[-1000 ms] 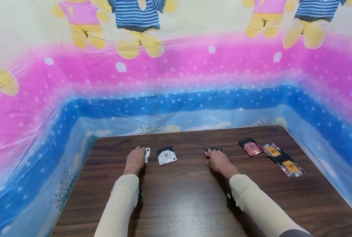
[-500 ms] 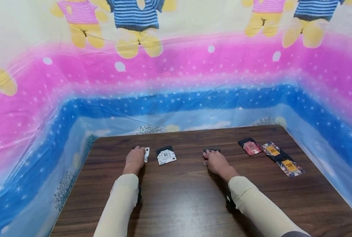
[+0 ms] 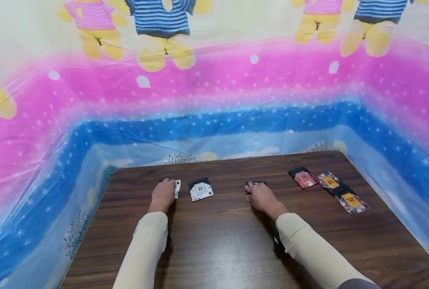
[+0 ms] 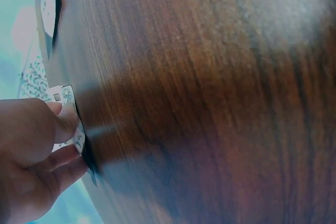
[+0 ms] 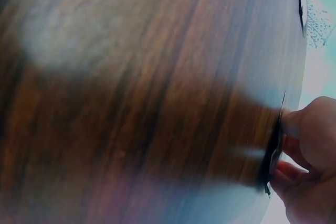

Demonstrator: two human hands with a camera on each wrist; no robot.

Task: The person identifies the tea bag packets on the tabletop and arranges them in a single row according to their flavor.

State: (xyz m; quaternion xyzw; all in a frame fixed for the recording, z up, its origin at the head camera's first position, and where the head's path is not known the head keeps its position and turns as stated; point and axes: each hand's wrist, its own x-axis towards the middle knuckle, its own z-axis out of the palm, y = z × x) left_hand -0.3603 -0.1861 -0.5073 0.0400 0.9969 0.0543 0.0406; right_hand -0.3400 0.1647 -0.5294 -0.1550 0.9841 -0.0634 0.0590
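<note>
At the left of the table, my left hand [image 3: 162, 193] holds a small white-and-black packet [image 3: 177, 188], mostly hidden under the hand. In the left wrist view, thumb and fingers grip this flat packet [image 4: 67, 94] close over the tabletop. Just right of it lies another white-and-black packet [image 3: 200, 190], face up. My right hand [image 3: 262, 196] grips a dark-edged packet [image 3: 256, 182] near the table's centre; its face is covered by the fingers. The right wrist view shows that packet [image 5: 275, 148] nearly edge-on, low over the wood, between thumb and fingers.
A red-and-black packet [image 3: 305, 179] lies toward the back right. Beside it, two packets with orange labels, a farther one [image 3: 329, 182] and a nearer one [image 3: 351, 200], form a slanting row. The brown wooden table [image 3: 214, 241] meets a printed cloth backdrop [image 3: 214, 120] behind.
My right hand has shifted slightly left with its packet, and the red patch seen by its fingers is now covered. My left hand stays in place on its packet.
</note>
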